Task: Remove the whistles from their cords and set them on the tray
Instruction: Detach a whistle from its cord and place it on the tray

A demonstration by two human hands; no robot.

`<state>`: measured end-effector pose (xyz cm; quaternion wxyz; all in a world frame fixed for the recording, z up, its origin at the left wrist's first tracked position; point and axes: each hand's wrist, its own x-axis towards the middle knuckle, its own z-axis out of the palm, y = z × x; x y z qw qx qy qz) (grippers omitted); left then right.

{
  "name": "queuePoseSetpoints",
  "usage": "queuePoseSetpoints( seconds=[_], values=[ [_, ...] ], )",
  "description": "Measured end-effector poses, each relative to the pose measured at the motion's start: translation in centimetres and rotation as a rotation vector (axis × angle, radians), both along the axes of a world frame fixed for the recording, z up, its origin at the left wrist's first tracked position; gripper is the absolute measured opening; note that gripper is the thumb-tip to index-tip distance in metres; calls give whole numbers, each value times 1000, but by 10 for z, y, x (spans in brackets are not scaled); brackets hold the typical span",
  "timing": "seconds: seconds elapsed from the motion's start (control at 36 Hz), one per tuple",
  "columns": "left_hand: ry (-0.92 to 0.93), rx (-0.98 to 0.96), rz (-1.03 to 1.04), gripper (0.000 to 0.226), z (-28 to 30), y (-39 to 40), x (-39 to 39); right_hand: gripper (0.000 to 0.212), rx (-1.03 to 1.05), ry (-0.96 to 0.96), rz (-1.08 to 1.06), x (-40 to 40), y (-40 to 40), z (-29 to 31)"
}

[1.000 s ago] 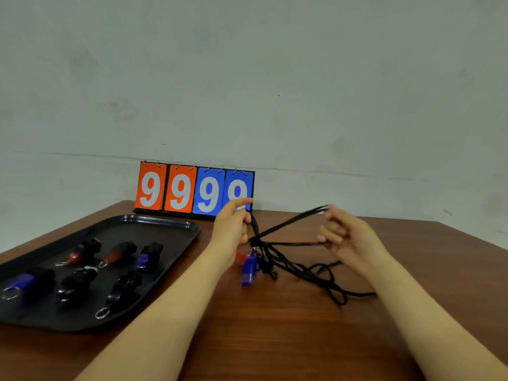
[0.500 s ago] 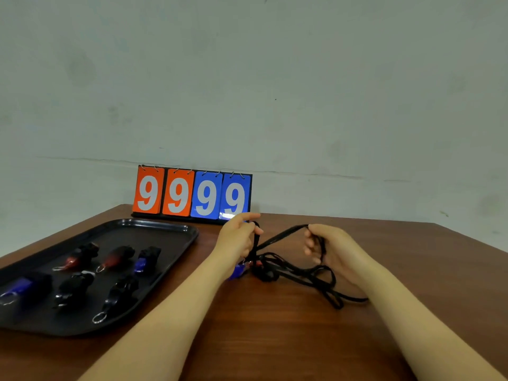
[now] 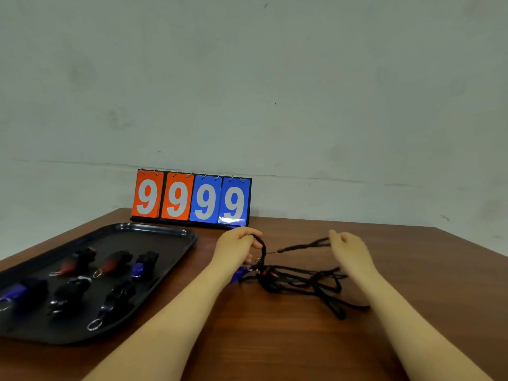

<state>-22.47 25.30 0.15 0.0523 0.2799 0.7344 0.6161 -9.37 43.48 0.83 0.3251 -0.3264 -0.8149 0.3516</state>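
A tangle of black cords (image 3: 299, 279) lies on the brown table in the middle. My left hand (image 3: 236, 247) is shut on one cord loop that arcs down to a blue whistle (image 3: 237, 274) lying just under my wrist; a bit of red shows among the cords beside it. My right hand (image 3: 347, 251) pinches the end of another black cord stretched out to the left. A black tray (image 3: 176, 235) at the left holds several whistles, red (image 3: 114, 262), blue (image 3: 138, 268) and black (image 3: 68, 294), some with metal rings.
A flip scoreboard (image 3: 192, 199) reading 9999, two orange and two blue cards, stands at the table's back edge against the pale wall. The table's right edge runs diagonally at the far right.
Both hands have lowered towards the table with the cords. The blue whistle, hanging in the air a second ago, now rests on the table. My right hand moved right, pulling a cord straight.
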Motion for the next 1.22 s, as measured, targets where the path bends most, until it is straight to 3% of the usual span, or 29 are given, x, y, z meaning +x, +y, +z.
queuePoseSetpoints(
  seconds=[0.06,0.17,0.22,0.31,0.39,0.5,0.67,0.83,1.03,1.14,1.22],
  values=[
    [72,-81,6,30,-3,0,-2,45,194,-215,-57,-1,-1,-8],
    [80,-94,-7,31,-4,1,-1,55,469,-444,-117,-4,-7,-13],
    [66,-86,-20,31,-3,2,1,56,589,-376,-42,-6,-14,-13],
    [51,-85,-54,30,-2,3,4,51,560,-219,242,-13,-30,-15],
    [42,-77,-87,30,-1,4,6,50,582,-331,387,-25,-43,-21],
    [10,-41,-100,31,1,5,8,25,552,-321,472,-35,-51,-20],
    [4,-40,-104,30,1,7,8,11,389,-262,529,-30,-55,-15],
    [-80,43,-155,26,5,3,12,28,410,-265,546,-23,-55,-11],
    [-12,89,-129,19,7,0,17,32,236,23,587,-10,-66,2],
    [55,73,-125,16,5,3,22,31,-101,262,667,-4,-67,9],
    [59,45,-126,15,3,6,25,31,-221,428,738,-3,-65,11]
  ],
)
